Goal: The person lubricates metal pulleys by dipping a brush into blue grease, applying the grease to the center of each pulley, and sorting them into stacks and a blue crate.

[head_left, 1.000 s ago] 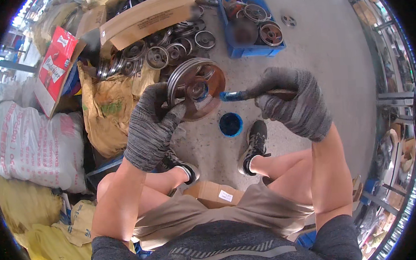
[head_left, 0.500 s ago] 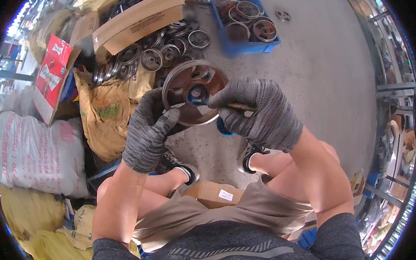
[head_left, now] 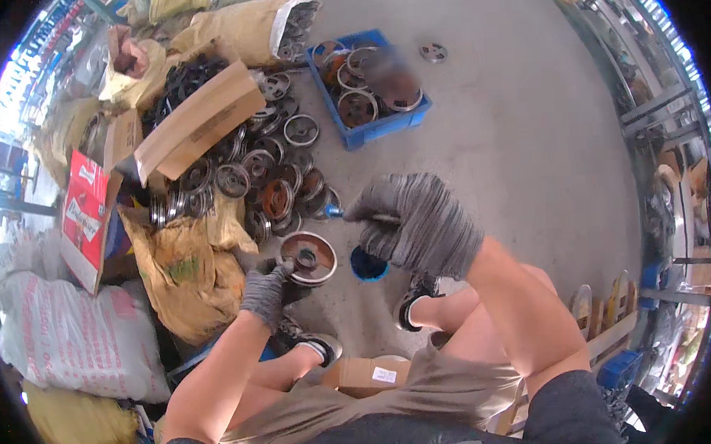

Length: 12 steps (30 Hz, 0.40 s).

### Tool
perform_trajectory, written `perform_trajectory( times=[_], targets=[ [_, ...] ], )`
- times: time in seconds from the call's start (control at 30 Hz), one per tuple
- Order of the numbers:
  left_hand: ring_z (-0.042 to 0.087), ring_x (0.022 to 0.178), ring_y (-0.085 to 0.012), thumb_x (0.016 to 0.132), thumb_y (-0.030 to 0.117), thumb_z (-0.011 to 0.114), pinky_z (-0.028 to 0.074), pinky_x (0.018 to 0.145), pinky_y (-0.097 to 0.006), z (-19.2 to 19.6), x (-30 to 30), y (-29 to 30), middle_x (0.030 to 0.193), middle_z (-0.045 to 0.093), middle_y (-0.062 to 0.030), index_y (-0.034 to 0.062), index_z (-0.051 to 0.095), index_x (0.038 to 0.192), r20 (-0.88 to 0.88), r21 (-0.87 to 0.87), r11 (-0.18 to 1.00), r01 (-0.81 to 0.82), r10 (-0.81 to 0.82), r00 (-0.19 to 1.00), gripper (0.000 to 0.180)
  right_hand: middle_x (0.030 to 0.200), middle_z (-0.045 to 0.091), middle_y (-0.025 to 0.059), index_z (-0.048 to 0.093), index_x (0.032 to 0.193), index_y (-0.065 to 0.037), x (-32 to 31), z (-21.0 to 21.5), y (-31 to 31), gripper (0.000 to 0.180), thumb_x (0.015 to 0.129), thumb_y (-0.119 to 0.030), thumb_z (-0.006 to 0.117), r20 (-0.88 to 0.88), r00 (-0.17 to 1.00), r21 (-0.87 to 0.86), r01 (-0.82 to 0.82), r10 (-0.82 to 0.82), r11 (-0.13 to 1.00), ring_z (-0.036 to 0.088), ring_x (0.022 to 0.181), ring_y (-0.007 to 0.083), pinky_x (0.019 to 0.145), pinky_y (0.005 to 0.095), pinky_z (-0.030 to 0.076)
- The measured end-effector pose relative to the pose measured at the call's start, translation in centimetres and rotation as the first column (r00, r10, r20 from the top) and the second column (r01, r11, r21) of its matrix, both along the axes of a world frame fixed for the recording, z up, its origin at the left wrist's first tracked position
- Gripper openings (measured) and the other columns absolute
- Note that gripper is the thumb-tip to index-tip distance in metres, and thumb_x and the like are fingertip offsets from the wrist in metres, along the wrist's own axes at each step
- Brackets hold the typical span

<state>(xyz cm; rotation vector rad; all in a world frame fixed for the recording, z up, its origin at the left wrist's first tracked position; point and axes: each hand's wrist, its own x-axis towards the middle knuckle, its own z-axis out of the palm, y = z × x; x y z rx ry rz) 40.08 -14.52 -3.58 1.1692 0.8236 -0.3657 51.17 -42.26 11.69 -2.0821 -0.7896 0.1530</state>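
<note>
My left hand (head_left: 265, 293), in a grey knit glove, grips the near left rim of a round metal pulley (head_left: 323, 260). The pulley has a bright rim, a brownish dished face and a dark centre hub, and is tilted to show its inside. My right hand (head_left: 420, 221), gloved alike, is closed round a thin-handled brush (head_left: 335, 211) whose blue tip points left. The tip is up and to the right of the pulley, apart from it. Below my right hand, a small blue pot (head_left: 369, 266) with dark contents stands on the floor.
A heap of metal pulleys (head_left: 278, 195) lies at the left under a cardboard box (head_left: 205, 117). Farther off, a blue crate (head_left: 390, 122) holds several pulleys, and one loose pulley (head_left: 433, 53) lies beyond it. Sacks (head_left: 72, 333) line the left; shelving (head_left: 663, 109) stands right.
The pulley has moved down and away from my head in my left hand. My right hand has drawn the brush out of the pulley's hub. The view has shifted, showing more of the heap.
</note>
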Motion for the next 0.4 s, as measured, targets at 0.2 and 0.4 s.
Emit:
perform_trajectory(
  times=[0.2, 0.4],
  targets=[
    [0.069, 0.086, -0.029, 0.094, 0.015, 0.061, 0.061, 0.069, -0.043, -1.0, 13.8, -6.7, 0.106, 0.067, -0.015, -0.0015, 0.059, 0.118, 0.099, -0.217, 0.975, -0.051, 0.073, 0.992, 0.03, 0.084, 0.069, 0.019, 0.072, 0.09, -0.008, 1.4, 0.7, -2.9, 0.021, 0.074, -0.021, 0.07, -0.398, 0.879, -0.476, -0.442, 0.262, 0.76, 0.067, 0.08, 0.0406, 0.071, 0.0469, 0.054],
    [0.066, 0.095, -0.0306, 0.099, 0.032, 0.056, 0.056, 0.086, -0.051, -0.4, 36.6, -8.9, 0.117, 0.066, -0.0103, -0.0002, 0.055, 0.128, 0.357, -0.153, 0.988, -0.031, 0.084, 0.93, 0.043, 0.096, 0.07, 0.0219, 0.072, 0.105, -0.013, 1.5, -3.9, -0.9, 0.031, 0.075, -0.024, 0.07, -0.56, 0.799, -0.463, -0.521, 0.219, 0.717, 0.07, 0.09, 0.0265, 0.088, 0.0365, 0.05]
  ],
)
